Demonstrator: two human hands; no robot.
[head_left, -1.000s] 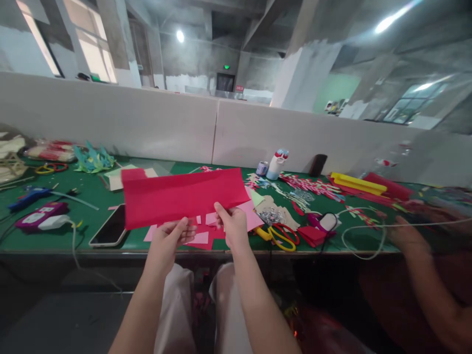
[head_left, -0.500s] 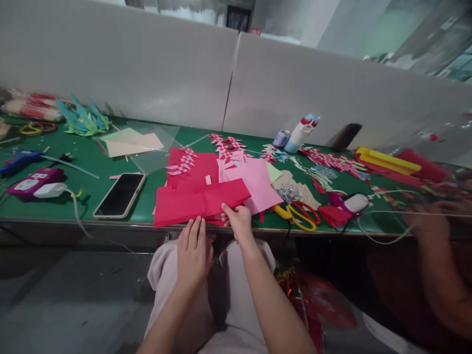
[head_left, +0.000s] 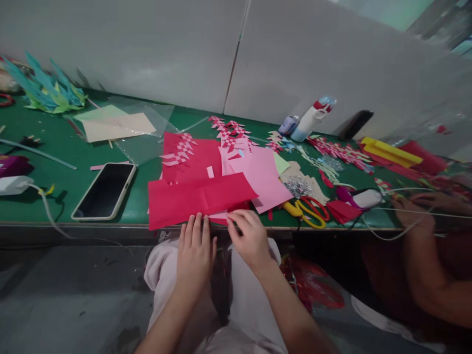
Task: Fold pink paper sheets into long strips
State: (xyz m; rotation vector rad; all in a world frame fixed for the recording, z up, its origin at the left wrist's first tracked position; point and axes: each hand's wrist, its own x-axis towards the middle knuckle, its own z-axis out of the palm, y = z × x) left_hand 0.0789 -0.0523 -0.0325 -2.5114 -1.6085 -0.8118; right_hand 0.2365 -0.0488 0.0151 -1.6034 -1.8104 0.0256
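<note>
A folded sheet of red paper [head_left: 184, 199] lies along the front edge of the green table, with a crease near its middle. My left hand [head_left: 194, 246] rests with its fingers stretched out at the sheet's lower edge. Just right of it, the thumb and forefinger of my right hand [head_left: 250, 241] come together below the sheet's right part. Whatever is between those fingertips is too small to make out. Behind the folded sheet lies another red sheet [head_left: 206, 157] with a pink-and-red woven paper strip [head_left: 181, 151] on it. Pink paper [head_left: 258, 174] overlaps on the right.
A phone [head_left: 105, 191] lies to the left. Yellow-and-red-handled scissors [head_left: 306, 211] and a white-and-purple device [head_left: 357, 197] with a cable are right. A bottle [head_left: 313, 118] stands behind, before a grey partition [head_left: 313, 64]. Another person's hand [head_left: 413, 214] works at far right.
The view has shifted closer and tilted down. My right hand has let go of the folded sheet's top and moved right and lower. My left hand stays at the paper's lower edge.
</note>
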